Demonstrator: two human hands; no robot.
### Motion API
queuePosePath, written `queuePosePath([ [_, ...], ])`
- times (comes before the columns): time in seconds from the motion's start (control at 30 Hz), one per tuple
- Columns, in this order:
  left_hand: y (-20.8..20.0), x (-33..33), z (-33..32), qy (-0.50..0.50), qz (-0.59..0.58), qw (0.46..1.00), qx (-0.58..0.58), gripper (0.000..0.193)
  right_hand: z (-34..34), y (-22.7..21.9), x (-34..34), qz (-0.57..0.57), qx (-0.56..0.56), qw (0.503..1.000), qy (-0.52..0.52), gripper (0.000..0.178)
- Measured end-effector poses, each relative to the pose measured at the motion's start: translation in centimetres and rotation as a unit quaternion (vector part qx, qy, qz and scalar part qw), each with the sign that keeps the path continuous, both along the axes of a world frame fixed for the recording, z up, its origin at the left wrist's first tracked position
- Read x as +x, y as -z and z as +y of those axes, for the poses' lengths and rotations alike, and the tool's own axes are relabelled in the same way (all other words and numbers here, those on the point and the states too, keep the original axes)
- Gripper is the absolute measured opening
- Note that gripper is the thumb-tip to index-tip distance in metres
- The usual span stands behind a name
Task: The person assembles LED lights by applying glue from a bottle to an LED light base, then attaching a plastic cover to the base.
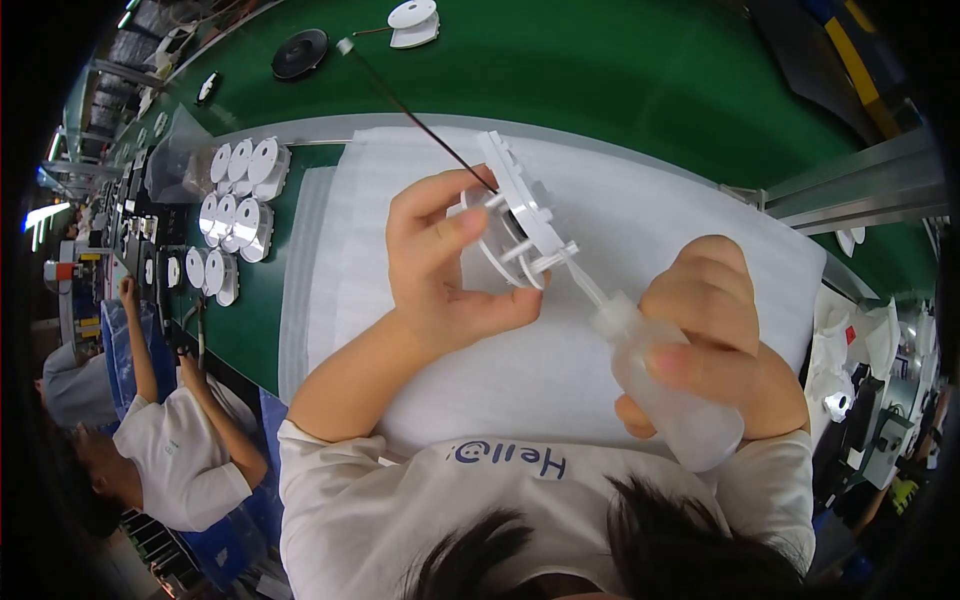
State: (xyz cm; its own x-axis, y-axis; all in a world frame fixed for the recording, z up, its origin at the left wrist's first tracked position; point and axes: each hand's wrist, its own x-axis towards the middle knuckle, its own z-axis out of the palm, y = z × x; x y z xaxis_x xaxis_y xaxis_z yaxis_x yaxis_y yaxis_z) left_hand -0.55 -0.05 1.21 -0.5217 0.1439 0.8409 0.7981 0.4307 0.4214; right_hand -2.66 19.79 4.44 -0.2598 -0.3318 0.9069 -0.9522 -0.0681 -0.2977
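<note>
My left hand point(440, 255) is closed on a white plastic housing point(515, 205), fingers at its left side and thumb near its lower end. The housing is tilted on edge, with round discs and short posts showing. From it a thin dark cable point(420, 125) runs up to a small white connector point(345, 46). My right hand point(710, 320) is wrapped round a translucent squeeze bottle point(670, 390) with a narrow nozzle. The nozzle tip meets or nearly touches a post at the housing's lower right; I cannot tell whether liquid comes out.
White foam sheeting point(380, 160) covers the bench before me. Several white round-faced housings point(240, 225) stand in rows at left. Beyond are a green belt point(600, 60), a black disc point(300, 54) and a white unit point(413, 24). A metal rail point(850, 185) crosses at right; a co-worker point(180, 450) sits left.
</note>
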Motion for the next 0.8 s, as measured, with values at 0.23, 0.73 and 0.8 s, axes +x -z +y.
queuePosePath([
  [0.23,0.2,0.6,0.0,0.084,-0.174,0.971,0.141,0.071,0.0,0.0,0.2,0.018,-0.020,1.000,-0.015,0.036],
  [0.73,-1.3,1.8,0.8,0.193,-0.385,0.805,0.407,0.064,0.8,-0.1,0.3,-0.004,0.089,0.996,-0.022,0.038],
  [0.8,-1.8,1.8,0.7,0.224,-0.415,0.770,0.431,0.062,0.9,0.0,0.3,-0.007,0.098,0.995,-0.020,0.039],
])
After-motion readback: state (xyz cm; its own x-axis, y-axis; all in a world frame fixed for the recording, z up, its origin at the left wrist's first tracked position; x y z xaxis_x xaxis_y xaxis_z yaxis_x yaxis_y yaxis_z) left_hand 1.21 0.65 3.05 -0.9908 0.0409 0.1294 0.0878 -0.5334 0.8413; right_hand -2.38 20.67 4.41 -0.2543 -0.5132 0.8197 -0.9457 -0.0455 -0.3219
